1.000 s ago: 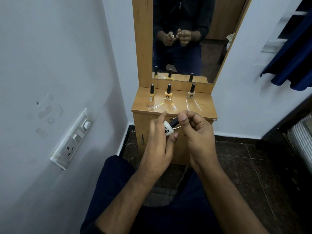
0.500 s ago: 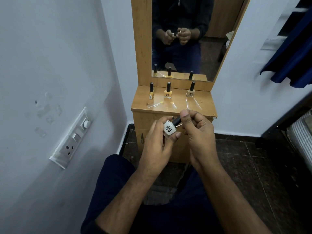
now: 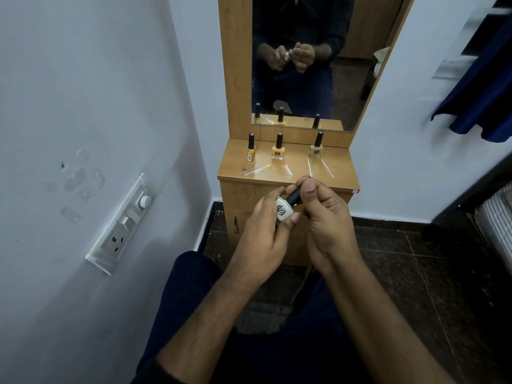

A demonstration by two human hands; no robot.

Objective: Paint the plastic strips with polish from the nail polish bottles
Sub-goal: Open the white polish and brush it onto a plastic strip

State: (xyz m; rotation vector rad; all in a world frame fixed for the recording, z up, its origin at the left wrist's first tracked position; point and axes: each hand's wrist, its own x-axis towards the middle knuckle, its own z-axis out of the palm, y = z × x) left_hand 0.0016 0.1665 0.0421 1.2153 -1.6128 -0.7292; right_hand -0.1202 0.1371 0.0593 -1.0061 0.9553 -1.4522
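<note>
My left hand (image 3: 263, 239) holds a white nail polish bottle (image 3: 284, 212) tilted, in front of the wooden dresser (image 3: 249, 195). My right hand (image 3: 324, 217) pinches the bottle's black cap (image 3: 293, 196). On the dresser top stand three more bottles with black caps: a yellow one (image 3: 251, 151), an orange-yellow one (image 3: 278, 150) and a beige one (image 3: 315, 148). Several clear plastic strips lie before them: one at the left (image 3: 256, 170), a short one in the middle (image 3: 288, 170), and two at the right (image 3: 310, 167).
A mirror (image 3: 304, 65) above the dresser reflects my hands and the bottles. A switch and socket panel (image 3: 122, 225) sits on the left wall. Dark blue cloth (image 3: 482, 87) hangs at the upper right. My knees in dark trousers are below, over a dark tiled floor (image 3: 415, 259).
The white bottle has turned in my left hand so its logo faces me more. My right fingers have shifted on the cap. Both hands stay in front of the dresser.
</note>
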